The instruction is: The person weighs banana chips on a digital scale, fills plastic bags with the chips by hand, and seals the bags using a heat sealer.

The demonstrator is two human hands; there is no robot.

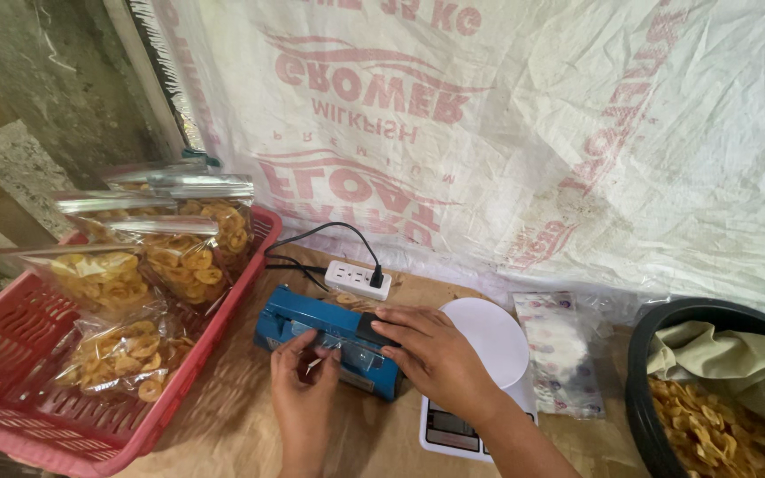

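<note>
Two hands: both on the blue sealer [329, 341] at the middle of the desk [223, 416].
Right hand [431, 350]: lies flat on the sealer's black bar, fingers together, pressing down; nothing clamped in its grip.
Left hand [305, 372]: at the sealer's front edge, fingertips pinched on a bit of clear plastic at the jaw.
Behind: a white power strip [356, 279] with a black plug and cord, just beside the sealer.
Right of sealer: a white scale [480, 372], partly under the right forearm; next to it a clear flat packet [560, 354] with small purple marks.
Far right: a black tub [710, 389] with yellow chips [710, 434] and a beige cloth [719, 354].
Left: a red basket [37, 398] holding clear bags of chips [126, 350], tops sealed flat, some upright, some lying.
Backdrop: a white woven sack sheet [622, 133] with red print, seen reversed.
</note>
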